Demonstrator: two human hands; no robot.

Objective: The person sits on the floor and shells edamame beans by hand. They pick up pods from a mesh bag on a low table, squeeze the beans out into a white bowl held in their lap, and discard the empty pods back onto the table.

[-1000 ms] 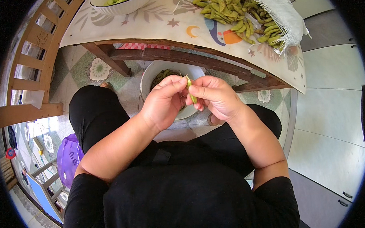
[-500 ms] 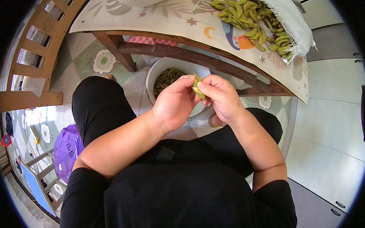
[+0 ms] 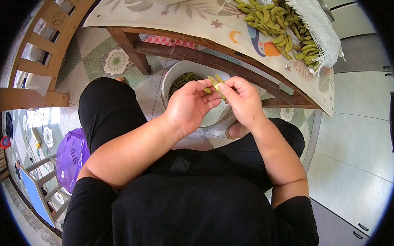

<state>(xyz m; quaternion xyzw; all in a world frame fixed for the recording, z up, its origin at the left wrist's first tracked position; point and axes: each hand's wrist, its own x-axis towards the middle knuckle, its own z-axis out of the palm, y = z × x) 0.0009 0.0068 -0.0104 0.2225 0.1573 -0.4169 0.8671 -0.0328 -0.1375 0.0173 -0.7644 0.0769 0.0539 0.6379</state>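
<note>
Above a white bucket (image 3: 165, 86), both hands meet at a green soybean pod (image 3: 217, 84), which looks split open. The thumb and index fingertip of my left hand (image 3: 188, 105) are at the pod's upper left end, while the other fingers curl loosely below. A loose green bean (image 3: 207, 91) shows at those fingers. My right hand (image 3: 245, 99) pinches the pod between thumb and bent fingers. Brownish-green pods or shells (image 3: 181, 82) lie inside the bucket, partly hidden by my left hand.
The table (image 3: 193, 25) ahead has a patterned cloth. On its right, a heap of pods (image 3: 273, 20) spills from a white woven sack (image 3: 319, 27). A wooden rail (image 3: 35, 100), purple bag (image 3: 72, 155) and small blue-topped stool (image 3: 37, 198) are at left; pale cabinets (image 3: 353, 130) stand right.
The pod has been opened and a bean now shows at my left fingers. My right hand has shifted slightly right, and the left fingers have loosened. The view has moved a little.
</note>
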